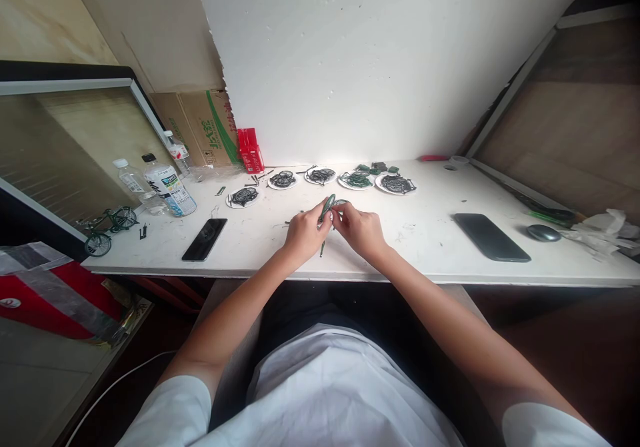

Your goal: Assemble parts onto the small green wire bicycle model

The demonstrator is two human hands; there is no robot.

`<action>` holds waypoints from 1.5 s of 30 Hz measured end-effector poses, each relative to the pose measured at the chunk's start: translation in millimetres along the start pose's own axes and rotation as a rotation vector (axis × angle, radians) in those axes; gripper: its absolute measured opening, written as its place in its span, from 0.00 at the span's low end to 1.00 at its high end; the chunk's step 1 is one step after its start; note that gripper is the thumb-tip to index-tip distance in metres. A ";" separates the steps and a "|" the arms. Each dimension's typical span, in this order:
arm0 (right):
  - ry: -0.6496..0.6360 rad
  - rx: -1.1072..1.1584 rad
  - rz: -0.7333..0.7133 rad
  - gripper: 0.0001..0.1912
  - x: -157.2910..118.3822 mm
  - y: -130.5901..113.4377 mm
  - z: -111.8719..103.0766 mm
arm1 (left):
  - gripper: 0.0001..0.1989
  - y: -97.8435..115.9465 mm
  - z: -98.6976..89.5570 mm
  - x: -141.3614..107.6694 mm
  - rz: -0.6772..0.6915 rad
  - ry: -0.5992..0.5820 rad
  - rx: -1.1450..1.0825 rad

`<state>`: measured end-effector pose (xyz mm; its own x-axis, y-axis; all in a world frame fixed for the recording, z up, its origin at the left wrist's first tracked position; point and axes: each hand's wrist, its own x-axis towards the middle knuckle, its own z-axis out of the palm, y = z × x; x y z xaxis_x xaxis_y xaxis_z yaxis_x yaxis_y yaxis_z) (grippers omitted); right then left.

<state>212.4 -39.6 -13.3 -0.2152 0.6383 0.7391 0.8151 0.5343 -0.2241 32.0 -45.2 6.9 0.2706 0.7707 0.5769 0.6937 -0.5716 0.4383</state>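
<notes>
My left hand (306, 234) is closed around a small dark green model bicycle part (328, 204), whose rounded end sticks up above the fingers. Close beside it, my right hand (361, 228) pinches at the same spot, fingertips nearly touching those of the left. A thin curved rim, like a small wheel (342, 202), shows just behind the right fingers. What exactly the right fingertips hold is hidden. Below the hands a thin green piece (321, 250) points down toward the table. An assembled green model bicycle (111, 227) stands at the table's left end.
Several white plates with dark small parts (244, 197) and green parts (356, 180) line the back. Left are bottles (170, 186), a red box (251, 150) and a phone (205, 239). Right are a dark flat device (491, 236), a mouse (544, 233) and crumpled plastic (603, 234). A white board (380, 67) leans behind.
</notes>
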 end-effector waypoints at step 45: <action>-0.137 0.619 0.285 0.17 -0.2 -9.0 -1.9 | 0.24 -1.4 -1.3 0.7 0.035 -0.051 0.156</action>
<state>206.1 -45.6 -10.3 -0.1375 0.8430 0.5201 0.4023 0.5273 -0.7484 30.4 -44.2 7.6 0.3270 0.7668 0.5523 0.7774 -0.5506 0.3041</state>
